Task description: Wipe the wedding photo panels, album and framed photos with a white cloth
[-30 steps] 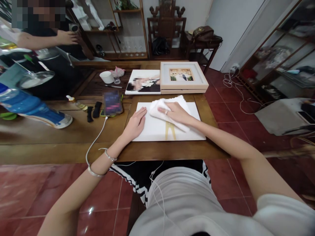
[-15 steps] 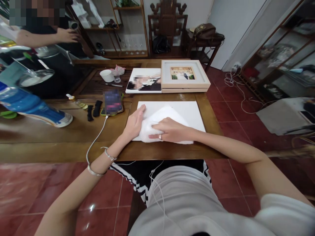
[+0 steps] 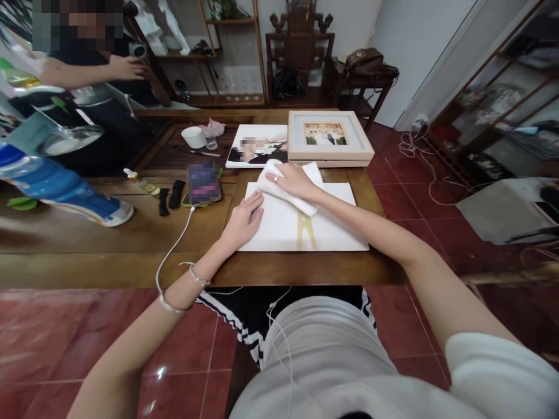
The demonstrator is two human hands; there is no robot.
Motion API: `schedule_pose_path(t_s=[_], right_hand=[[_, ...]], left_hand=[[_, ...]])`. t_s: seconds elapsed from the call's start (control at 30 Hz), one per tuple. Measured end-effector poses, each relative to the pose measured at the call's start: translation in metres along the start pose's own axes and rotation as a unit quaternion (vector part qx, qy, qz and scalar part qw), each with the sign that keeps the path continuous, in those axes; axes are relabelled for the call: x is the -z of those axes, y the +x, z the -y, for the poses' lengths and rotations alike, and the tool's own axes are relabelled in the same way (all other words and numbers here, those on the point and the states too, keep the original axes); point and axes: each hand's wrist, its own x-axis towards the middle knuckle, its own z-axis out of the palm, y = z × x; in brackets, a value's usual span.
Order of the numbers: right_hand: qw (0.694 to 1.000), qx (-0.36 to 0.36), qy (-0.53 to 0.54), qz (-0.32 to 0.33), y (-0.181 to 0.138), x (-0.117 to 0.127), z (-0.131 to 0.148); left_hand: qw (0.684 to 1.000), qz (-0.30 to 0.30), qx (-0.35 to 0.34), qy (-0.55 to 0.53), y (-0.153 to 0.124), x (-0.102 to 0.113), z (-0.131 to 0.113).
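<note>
A white album cover (image 3: 332, 227) with a small gold mark lies flat on the wooden table (image 3: 131, 233) in front of me. My left hand (image 3: 242, 220) rests flat on its left edge, fingers stretched out. My right hand (image 3: 293, 179) presses a folded white cloth (image 3: 301, 192) onto the cover's far edge, fingers curled over the cloth.
Behind the cover lie a printed photo (image 3: 257, 145) and a framed picture (image 3: 328, 138). A phone (image 3: 201, 183) on a white cable, two black clips (image 3: 170, 195), a white cup (image 3: 193, 137) and a blue bottle (image 3: 61, 189) stand to the left. Another person's hand (image 3: 126, 68) is at the far left.
My right hand swept the cloth from the cover's near left corner up to its far edge, uncovering the gold mark. My left hand stayed on the left edge.
</note>
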Motion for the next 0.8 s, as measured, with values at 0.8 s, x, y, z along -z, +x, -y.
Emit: schedule_pose_path(t_s=[0.8], right_hand=[[0.989, -0.089, 0.072, -0.094, -0.100, 0.057, -0.103]], left_hand=[[1.000, -0.001, -0.005, 0.008, 0.000, 0.000, 0.000]])
